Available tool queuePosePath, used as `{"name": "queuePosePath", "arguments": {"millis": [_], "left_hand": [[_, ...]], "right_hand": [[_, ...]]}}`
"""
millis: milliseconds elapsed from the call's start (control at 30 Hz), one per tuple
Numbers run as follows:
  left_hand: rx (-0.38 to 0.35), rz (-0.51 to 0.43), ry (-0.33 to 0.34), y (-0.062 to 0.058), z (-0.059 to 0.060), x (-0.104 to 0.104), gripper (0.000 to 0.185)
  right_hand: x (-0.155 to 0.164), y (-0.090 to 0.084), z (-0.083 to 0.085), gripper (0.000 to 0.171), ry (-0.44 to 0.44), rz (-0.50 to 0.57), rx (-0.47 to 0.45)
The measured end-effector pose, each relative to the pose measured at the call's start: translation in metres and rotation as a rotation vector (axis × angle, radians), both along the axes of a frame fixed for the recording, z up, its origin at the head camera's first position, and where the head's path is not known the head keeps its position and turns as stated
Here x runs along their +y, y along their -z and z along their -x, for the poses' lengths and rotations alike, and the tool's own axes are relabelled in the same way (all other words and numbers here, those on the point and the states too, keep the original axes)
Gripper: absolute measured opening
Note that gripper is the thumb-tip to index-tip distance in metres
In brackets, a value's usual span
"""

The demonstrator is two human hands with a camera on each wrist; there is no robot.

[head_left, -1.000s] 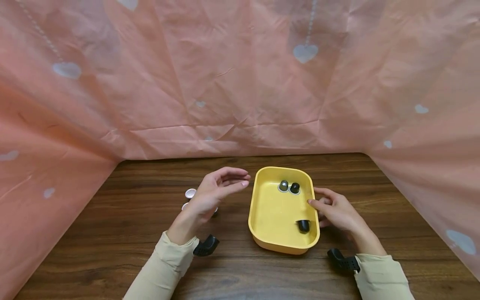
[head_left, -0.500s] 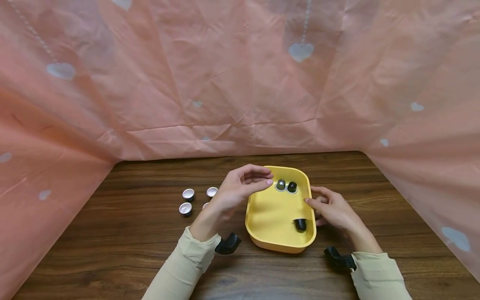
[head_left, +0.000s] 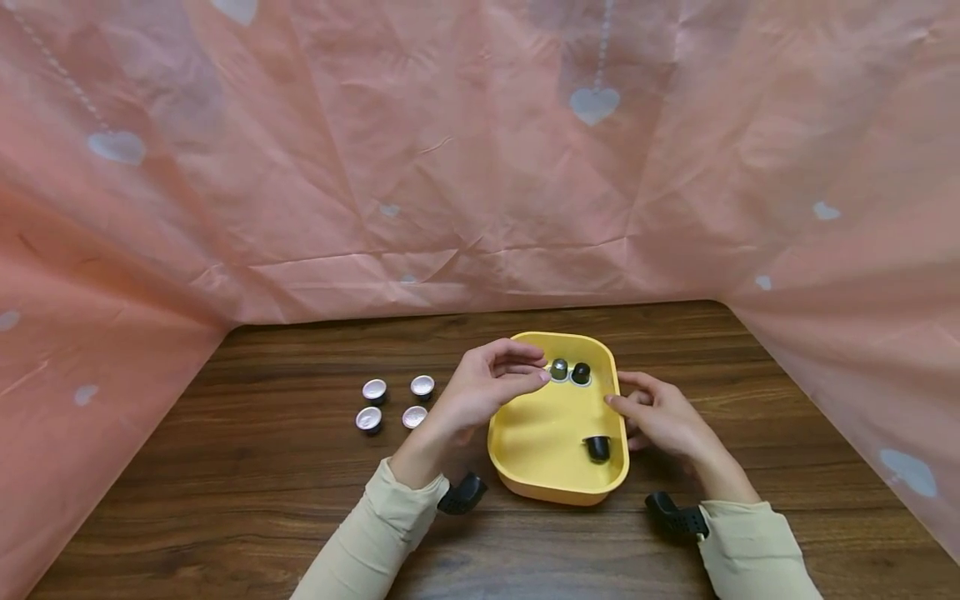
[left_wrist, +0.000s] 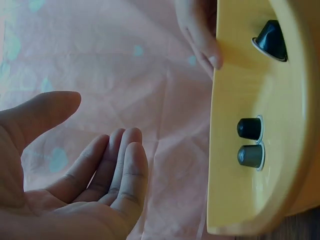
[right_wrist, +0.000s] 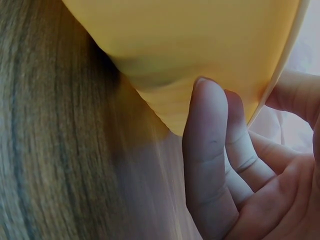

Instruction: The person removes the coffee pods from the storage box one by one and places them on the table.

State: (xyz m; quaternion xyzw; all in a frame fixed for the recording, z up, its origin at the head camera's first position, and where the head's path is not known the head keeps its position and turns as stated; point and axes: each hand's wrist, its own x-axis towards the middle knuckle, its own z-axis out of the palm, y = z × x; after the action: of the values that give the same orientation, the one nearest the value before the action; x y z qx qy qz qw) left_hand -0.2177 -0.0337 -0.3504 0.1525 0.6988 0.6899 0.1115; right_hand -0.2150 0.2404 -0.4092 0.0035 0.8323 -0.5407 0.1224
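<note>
A yellow tray [head_left: 555, 433] stands on the table. My right hand [head_left: 663, 412] holds its right wall, the thumb [right_wrist: 295, 97] over the rim and the fingers [right_wrist: 207, 150] against the outside. Over the tray's left rim hovers my left hand [head_left: 487, 385], fingers loosely bent and nothing between them and the thumb. At the tray's far end an olive coffee capsule [left_wrist: 250, 156] and a black coffee capsule [left_wrist: 249, 128] stand side by side, foil rims down. Another black coffee capsule [head_left: 597, 449] lies tipped over by the near right corner.
Several more coffee capsules [head_left: 369, 419] stand foil side up on the wooden table [head_left: 247, 467], left of the tray. A pink cloth [head_left: 480, 167] with pale hearts hangs behind and along both sides.
My left hand has moved right, from near the capsules on the table to over the tray's left rim. My right hand has stayed at the tray's right wall.
</note>
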Motion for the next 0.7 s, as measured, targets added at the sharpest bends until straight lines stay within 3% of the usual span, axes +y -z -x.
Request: {"name": "queuePosePath", "arguments": {"millis": [300,700], "left_hand": [[0.001,0.075,-0.021,0.005,0.008,0.016,0.036],[-0.073,0.257,-0.037,0.014,0.014,0.034,0.035]], "right_hand": [[-0.006,-0.001,0.0,0.069,-0.004,0.031,-0.002],[-0.015,-0.001,0.001,0.068,-0.013,0.048,0.001]]}}
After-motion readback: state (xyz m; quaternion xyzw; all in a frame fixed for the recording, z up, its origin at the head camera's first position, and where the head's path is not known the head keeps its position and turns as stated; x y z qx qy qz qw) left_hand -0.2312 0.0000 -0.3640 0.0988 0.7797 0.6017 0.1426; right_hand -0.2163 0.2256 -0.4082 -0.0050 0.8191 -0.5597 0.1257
